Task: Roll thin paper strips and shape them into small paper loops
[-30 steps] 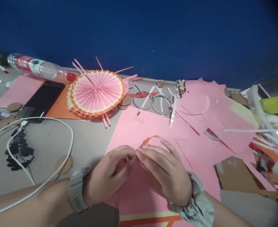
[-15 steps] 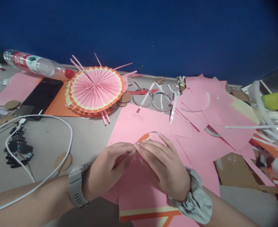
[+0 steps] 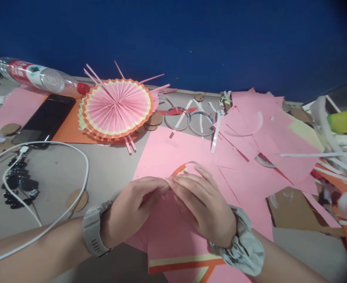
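Observation:
My left hand (image 3: 136, 208), with a grey watch on its wrist, is closed with its fingertips pinching the edge of a pink paper sheet (image 3: 171, 236). My right hand (image 3: 207, 206), a pale green scrunchie (image 3: 245, 243) around its wrist, is closed on the same sheet, and its fingertips touch those of the left. An orange edge (image 3: 179, 169) of the paper curves up behind the right fingers. The sheet's near side carries a yellow and an orange stripe. My fingers hide the exact pinched spot. More pink paper (image 3: 158, 149) lies flat beneath.
Behind my hands sit a pleated paper rosette (image 3: 118, 108) with pink strips, two tape rings (image 3: 177, 119), and a plastic bottle (image 3: 40, 76). A phone (image 3: 45, 120), white cable (image 3: 86, 165) and black beads (image 3: 20, 184) lie left. Pink sheets (image 3: 250, 110), cardboard (image 3: 294, 212) and paper scraps cover the right.
The view has shifted slightly, so the things on the table sit a little further left and higher. Both hands stay pinched on the paper in nearly the same pose.

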`<state>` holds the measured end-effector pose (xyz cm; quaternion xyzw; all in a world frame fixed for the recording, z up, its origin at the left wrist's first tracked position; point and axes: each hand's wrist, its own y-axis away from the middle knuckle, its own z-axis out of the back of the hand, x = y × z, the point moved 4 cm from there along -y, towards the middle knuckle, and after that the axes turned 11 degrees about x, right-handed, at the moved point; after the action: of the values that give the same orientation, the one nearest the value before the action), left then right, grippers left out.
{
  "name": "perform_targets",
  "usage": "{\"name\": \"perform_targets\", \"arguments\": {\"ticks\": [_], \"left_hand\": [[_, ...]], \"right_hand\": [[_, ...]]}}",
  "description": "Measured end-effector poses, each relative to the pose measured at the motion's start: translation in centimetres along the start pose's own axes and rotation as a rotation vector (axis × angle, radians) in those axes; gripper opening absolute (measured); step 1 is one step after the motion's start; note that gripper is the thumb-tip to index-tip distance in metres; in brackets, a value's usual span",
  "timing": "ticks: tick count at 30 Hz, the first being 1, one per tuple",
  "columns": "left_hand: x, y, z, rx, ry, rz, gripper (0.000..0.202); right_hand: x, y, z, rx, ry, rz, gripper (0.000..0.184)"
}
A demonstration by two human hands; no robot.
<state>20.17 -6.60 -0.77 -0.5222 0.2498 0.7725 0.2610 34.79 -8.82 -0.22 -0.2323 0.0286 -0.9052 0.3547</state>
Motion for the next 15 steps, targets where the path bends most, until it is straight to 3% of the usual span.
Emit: {"name": "perform_targets", "arguments": {"ticks": [5,15], "left_hand": [[0.17,0.09,-0.11,0.004,0.001,0.022,0.02],[0.21,0.1,-0.01,0.022,-0.001,0.019,0.018]], "right_hand": [[-0.11,-0.23,0.05,0.007,-0.059,0.08,0.043],[-0.68,0.04,-0.21,0.102,-0.139,0.095,0.052]]}}
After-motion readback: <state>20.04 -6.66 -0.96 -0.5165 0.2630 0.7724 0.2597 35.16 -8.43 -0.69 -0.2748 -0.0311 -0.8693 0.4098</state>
